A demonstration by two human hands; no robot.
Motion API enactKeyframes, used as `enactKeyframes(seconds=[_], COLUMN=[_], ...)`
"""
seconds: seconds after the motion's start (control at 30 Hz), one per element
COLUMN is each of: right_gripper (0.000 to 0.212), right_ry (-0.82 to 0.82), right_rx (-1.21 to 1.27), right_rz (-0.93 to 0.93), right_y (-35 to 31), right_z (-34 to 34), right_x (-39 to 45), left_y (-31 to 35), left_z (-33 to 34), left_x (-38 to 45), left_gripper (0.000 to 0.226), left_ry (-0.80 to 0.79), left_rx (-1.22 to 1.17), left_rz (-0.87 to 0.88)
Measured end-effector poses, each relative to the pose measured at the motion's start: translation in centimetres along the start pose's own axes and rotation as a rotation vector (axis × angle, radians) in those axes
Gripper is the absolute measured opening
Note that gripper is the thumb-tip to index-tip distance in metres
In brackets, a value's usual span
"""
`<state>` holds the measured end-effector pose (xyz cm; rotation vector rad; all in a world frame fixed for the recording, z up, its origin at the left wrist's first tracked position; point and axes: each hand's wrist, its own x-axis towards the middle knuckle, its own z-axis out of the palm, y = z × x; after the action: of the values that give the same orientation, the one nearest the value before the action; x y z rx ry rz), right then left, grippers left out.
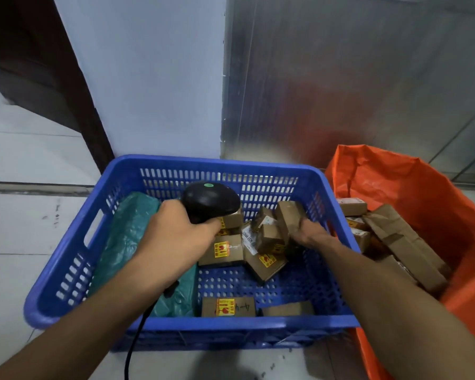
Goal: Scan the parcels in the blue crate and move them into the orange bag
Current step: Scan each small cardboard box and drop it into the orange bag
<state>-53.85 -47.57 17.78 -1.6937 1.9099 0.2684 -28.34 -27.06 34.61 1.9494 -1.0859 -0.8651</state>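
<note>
The blue crate (66,256) stands on the floor in front of me. Several small cardboard parcels with yellow stickers (222,252) lie in its middle and right side, and a green plastic mailer (126,237) lies at its left. My left hand (176,234) is shut on a black corded barcode scanner (210,200), held over the parcels. My right hand (311,231) grips a tilted brown parcel (290,216) near the crate's right wall. The orange bag (422,193) stands open to the right with several brown parcels (395,237) inside.
A white wall and a metal panel (340,78) rise just behind the crate. A dark door frame (74,91) stands at the left. The scanner cable (133,344) hangs over the crate's front edge. Pale tiled floor (25,229) lies to the left.
</note>
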Motion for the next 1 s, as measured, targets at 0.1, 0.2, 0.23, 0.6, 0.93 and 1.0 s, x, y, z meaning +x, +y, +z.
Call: enactKeyframes(seconds=[0.1, 0.2, 0.23, 0.6, 0.93, 1.0], right_gripper=[0.075, 0.101, 0.104, 0.096, 0.085, 0.079], right_ry=[0.006, 0.023, 0.022, 0.063, 0.057, 0.063], right_rx=[-0.010, -0.054, -0.060, 0.147, 0.226, 0.258], right_rz=[0.027, 0.049, 0.054, 0.084, 0.098, 0.094], right_y=[-0.5, -1.0, -1.0, -2.3, -1.3, -1.3], right_z=[0.7, 1.2, 1.4, 3.0, 2.2, 1.9], right_x=[0.6, 0.4, 0.4, -0.4, -0.8, -0.9], left_y=[0.3, 0.3, 0.2, -0.6, -0.3, -0.1], left_z=[0.1, 0.3, 0.4, -0.1, -0.4, -0.5], left_x=[0.2, 0.0, -0.1, -0.3, -0.4, -0.4], left_gripper=[0.020, 0.026, 0.026, 0.017, 0.019, 0.019], left_ry=[-0.002, -0.017, -0.027, -0.002, -0.013, -0.019], left_rx=[0.010, 0.023, 0.025, 0.029, 0.030, 0.021], left_rz=[0.005, 0.009, 0.016, 0.030, 0.023, 0.035])
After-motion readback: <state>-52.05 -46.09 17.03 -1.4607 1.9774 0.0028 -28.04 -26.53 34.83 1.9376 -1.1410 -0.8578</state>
